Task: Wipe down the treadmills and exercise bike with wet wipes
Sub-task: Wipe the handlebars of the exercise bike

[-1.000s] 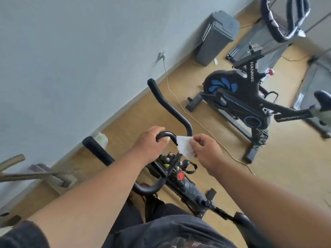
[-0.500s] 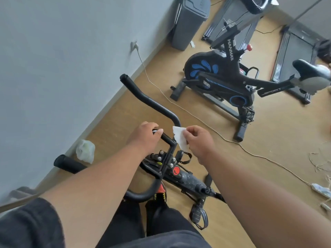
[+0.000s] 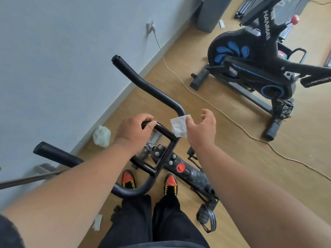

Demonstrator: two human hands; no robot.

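A: Position of the hands?

B: Left hand (image 3: 133, 130) curled round the short inner loop of the black handlebar (image 3: 148, 86) on the near exercise bike (image 3: 180, 167), fingers wrapped over the bar's top end. Right hand (image 3: 201, 130) raised just right of the same loop, fingers loosely spread, thumb side pinning a white wet wipe (image 3: 179, 127).

A: Is the wipe on the bar?

B: Its lower corner lies against the loop's upper right bend, where the long right grip curves away. Its upper part stands off the metal, held at the edge by the thumb. Only the thumb side of the pinch shows, so how firm it is cannot be told.

A: Rest of the frame?

B: Person stands over the bike; black trousers, orange-and-yellow shoes (image 3: 170, 183) either side of the frame. Red knob (image 3: 180, 167) on the frame below the bolted handlebar clamp. A strapped pedal (image 3: 206, 219) lower right.

A: Surroundings?

B: Wood floor, pale wall on the left. A crumpled white-green bag (image 3: 101, 136) by the skirting. A second black-and-blue bike (image 3: 250, 58) stands well apart at upper right, a cable (image 3: 215, 106) running across the floor between the two. Grey bin (image 3: 213, 13) by the wall, treadmill (image 3: 286, 8) edge behind the far bike.
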